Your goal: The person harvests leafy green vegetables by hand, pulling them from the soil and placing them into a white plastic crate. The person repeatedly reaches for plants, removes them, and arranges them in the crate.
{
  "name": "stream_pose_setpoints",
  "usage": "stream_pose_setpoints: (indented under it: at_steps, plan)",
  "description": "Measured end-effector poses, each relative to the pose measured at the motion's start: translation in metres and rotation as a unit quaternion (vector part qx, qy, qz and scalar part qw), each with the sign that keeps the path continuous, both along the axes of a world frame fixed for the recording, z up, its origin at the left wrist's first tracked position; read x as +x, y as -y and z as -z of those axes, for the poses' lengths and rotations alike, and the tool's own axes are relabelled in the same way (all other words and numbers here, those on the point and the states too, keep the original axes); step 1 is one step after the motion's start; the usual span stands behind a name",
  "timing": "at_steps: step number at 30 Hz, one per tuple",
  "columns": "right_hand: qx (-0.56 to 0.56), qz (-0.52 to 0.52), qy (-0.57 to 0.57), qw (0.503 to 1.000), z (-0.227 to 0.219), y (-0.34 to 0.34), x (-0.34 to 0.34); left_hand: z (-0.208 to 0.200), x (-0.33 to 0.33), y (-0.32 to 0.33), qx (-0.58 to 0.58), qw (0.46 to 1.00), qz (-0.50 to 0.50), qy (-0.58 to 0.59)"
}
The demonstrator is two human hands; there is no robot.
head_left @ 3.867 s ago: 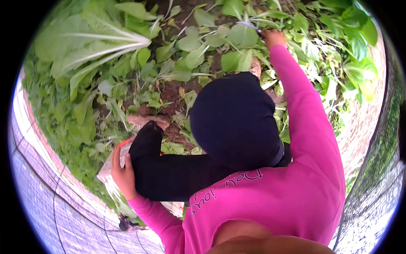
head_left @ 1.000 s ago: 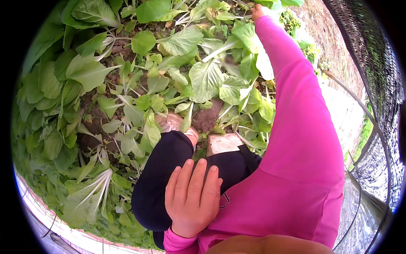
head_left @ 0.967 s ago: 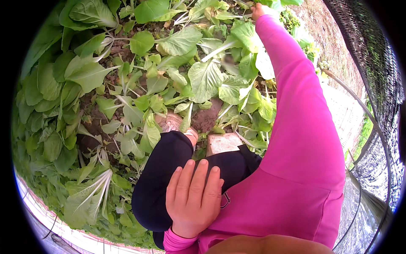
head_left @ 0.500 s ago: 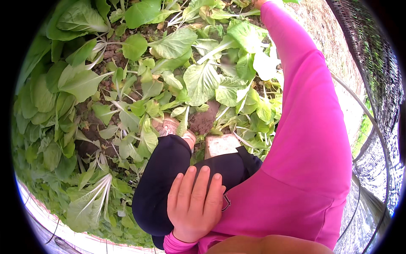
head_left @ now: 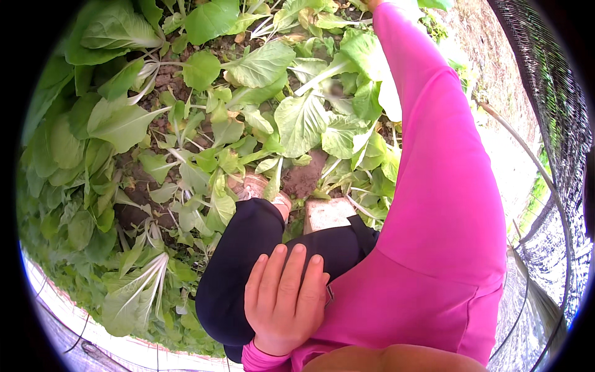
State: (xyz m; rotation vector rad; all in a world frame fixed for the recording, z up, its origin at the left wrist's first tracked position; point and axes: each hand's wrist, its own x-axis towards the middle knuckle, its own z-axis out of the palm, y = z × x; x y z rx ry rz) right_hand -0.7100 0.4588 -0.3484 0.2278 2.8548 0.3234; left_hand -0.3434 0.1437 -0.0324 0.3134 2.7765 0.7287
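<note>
The left hand (head_left: 286, 304) lies over the dark trousers (head_left: 232, 279), fingers nearly straight, holding nothing visible. At lower left, a pale-stemmed plant (head_left: 135, 302) lies tipped, seemingly picked; thick greens (head_left: 67, 139) beyond look uncut. The right hand (head_left: 374, 4) is cropped by the top edge, its grip impossible to tell.

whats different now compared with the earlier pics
The left hand has moved from the picture's left side to over the dark trousers. The right hand has gone up to the top edge, mostly cut off; its grip is hidden. Over the last second, the left hand and leafy plants stayed about the same.
</note>
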Motion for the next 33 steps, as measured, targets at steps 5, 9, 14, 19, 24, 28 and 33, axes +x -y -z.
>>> stream_pose_setpoints:
  at_steps: [5, 9, 14, 19, 24, 28, 33]
  plan:
    - [-0.041, 0.072, 0.001, 0.997, 0.022, -0.022, 0.028, -0.001, 0.006, 0.008, 0.008, 1.0, 0.006, -0.014]
    - [-0.049, 0.085, 0.012, 0.995, -0.004, -0.022, 0.061, -0.004, 0.013, 0.012, 0.024, 0.999, 0.004, -0.035]
    - [-0.195, 0.077, -0.056, 0.976, -0.019, -0.024, 0.113, -0.008, 0.019, 0.008, 0.07, 0.996, 0.024, -0.05]
    - [-0.274, 0.063, -0.085, 0.956, -0.021, 0.014, 0.106, -0.007, 0.022, 0.006, 0.068, 0.996, 0.029, -0.047]
    - [-0.17, 0.154, -0.012, 0.973, 0.005, 0.002, 0.065, -0.006, 0.016, 0.007, 0.059, 0.997, 0.021, -0.052]
    - [-0.164, 0.2, -0.001, 0.966, -0.007, 0.034, 0.067, -0.005, 0.016, 0.007, 0.06, 0.997, 0.025, -0.031]
    - [-0.171, 0.195, -0.031, 0.965, 0.057, -0.003, 0.045, -0.003, 0.012, 0.006, 0.065, 0.997, 0.041, -0.027]
